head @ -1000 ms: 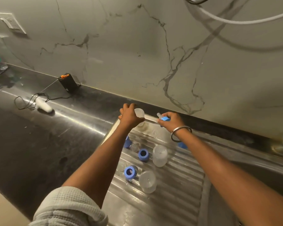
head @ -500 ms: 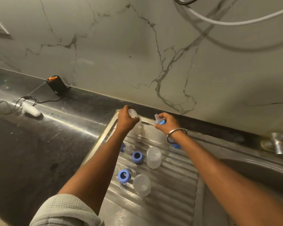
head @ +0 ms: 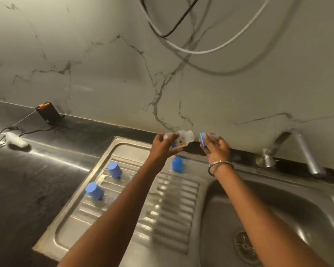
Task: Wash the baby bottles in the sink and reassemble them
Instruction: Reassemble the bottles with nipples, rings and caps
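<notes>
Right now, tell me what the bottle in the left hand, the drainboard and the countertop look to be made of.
Bottle: looks like clear plastic, translucent with a printed picture; glass cannot be ruled out.
Drainboard: pressed stainless steel by the look, brushed grey with ridges that catch the light.
Countertop: dark polished stone, probably granite, judging by its speckle and glossy streak of reflection.

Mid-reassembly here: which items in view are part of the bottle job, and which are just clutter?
Job items:
clear bottle in left hand
blue ring with nipple in right hand
three blue caps on the drainboard

Lying about:
black charger
white device on the counter
hanging cables
</notes>
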A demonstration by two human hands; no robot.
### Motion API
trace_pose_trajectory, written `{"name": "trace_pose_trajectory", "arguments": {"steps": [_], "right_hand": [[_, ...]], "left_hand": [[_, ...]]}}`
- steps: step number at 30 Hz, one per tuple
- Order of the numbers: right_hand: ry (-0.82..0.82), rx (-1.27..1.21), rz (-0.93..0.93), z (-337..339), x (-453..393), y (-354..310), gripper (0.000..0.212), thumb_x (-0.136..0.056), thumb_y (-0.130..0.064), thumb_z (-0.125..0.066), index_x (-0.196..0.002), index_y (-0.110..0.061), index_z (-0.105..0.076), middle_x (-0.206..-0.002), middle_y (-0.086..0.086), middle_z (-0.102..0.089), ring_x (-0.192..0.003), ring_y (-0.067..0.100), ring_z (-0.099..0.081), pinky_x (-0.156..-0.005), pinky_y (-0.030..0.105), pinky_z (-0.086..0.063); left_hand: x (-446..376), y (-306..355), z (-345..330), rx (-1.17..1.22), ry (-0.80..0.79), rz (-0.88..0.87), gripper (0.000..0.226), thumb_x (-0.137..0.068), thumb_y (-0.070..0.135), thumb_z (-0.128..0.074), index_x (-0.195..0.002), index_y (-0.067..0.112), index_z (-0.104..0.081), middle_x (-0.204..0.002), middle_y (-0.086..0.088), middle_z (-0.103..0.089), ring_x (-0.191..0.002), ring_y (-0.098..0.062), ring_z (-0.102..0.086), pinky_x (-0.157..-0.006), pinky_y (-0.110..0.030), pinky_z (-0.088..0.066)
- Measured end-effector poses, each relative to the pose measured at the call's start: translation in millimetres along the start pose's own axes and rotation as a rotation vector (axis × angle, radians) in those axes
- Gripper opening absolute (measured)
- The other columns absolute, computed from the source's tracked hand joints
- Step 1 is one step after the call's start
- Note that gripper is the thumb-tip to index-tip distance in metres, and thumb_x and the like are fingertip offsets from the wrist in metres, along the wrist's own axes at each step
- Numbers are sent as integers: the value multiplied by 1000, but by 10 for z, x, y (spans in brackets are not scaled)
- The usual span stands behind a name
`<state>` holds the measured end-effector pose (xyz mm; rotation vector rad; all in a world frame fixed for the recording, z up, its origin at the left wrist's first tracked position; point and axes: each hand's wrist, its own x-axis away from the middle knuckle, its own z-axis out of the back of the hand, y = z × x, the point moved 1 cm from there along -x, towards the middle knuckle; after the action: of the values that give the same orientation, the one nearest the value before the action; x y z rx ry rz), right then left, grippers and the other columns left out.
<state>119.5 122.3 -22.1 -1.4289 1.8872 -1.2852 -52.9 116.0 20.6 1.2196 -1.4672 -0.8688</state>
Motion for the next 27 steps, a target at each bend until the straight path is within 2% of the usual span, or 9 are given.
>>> {"name": "trace_pose_trajectory", "arguments": {"steps": [3, 8, 11, 14, 19, 21, 24, 25, 27], "right_hand": [[7, -85, 13, 503, 177, -233, 15, -86, -7, -66, -98, -10, -58, -89, 4, -68, -81, 13, -68, -72, 25, -58], [36, -52, 35, 1256, 444, -572, 15, -86, -3, -63, -93, -15, -56, -88, 1, -68, -83, 12, -67, -74, 29, -58], [10, 92, 48, 1684, 563, -700, 18, -85, -1, -64, -95, -15, -57, -98, 6, -67, -90, 18, -66, -74, 30, -58], [-31, 238, 86, 2036, 664, -786, 25, -82, 3, -67, -98, -15, -58, -104, 12, -66, -92, 20, -65, -70, 24, -56], [2, 391, 115, 2400, 751, -814, 30, -79, -2, -72, -104, -17, -61, -103, 4, -69, -93, 14, -67, -80, 26, -56], [120, 411, 128, 2514, 774, -805, 32, -79, -4, -74, -106, -13, -60, -101, 4, -68, -87, 11, -67, -76, 21, -56], [265, 462, 125, 2700, 823, -745, 35, -78, -5, -76, -109, -5, -59, -101, 12, -66, -88, 22, -65, -81, 32, -54], [275, 495, 121, 2744, 836, -721, 35, -77, -5, -76, -108, -5, -59, -101, 12, -65, -89, 23, -64, -82, 34, -53], [275, 516, 109, 2796, 874, -656, 34, -77, -5, -76, -106, -8, -59, -101, 12, -65, -89, 22, -63, -81, 33, -52]], "left_hand": [[269, -239, -471, 17, -57, 46, 33, -88, 2, -68, -116, 1, -50, -104, -10, -54, -71, -4, -70, -55, -17, -54], [617, -785, -1112, 20, -149, 177, 39, -87, 17, -70, -120, 9, -51, -119, -16, -57, -104, -28, -65, -79, -42, -60], [810, -1056, -1401, 79, -190, 219, 31, -91, 18, -64, -118, 6, -54, -108, -15, -65, -94, -27, -69, -76, -40, -60], [936, -1256, -1580, 89, -198, 238, 25, -93, 17, -60, -115, 5, -56, -106, -15, -66, -92, -26, -69, -73, -37, -60], [1087, -1426, -1718, 61, -241, 181, 18, -91, 14, -62, -109, 10, -58, -104, -13, -66, -81, -18, -72, -69, -34, -60], [1117, -1490, -1668, -164, -222, -38, 27, -84, 15, -72, -108, 18, -59, -106, -10, -65, -88, -18, -69, -75, -34, -58], [1132, -1655, -1557, -879, -332, -448, 50, -74, 20, -77, -120, 28, -59, -117, 2, -54, -107, -12, -47, -91, -22, -39], [1163, -1729, -1540, -1022, -387, -460, 54, -73, 22, -77, -123, 31, -58, -120, 3, -50, -110, -13, -43, -92, -21, -35], [1220, -1885, -1505, -1001, -358, -393, 55, -72, 22, -77, -124, 30, -60, -121, 3, -50, -111, -17, -44, -93, -21, -35]]}}
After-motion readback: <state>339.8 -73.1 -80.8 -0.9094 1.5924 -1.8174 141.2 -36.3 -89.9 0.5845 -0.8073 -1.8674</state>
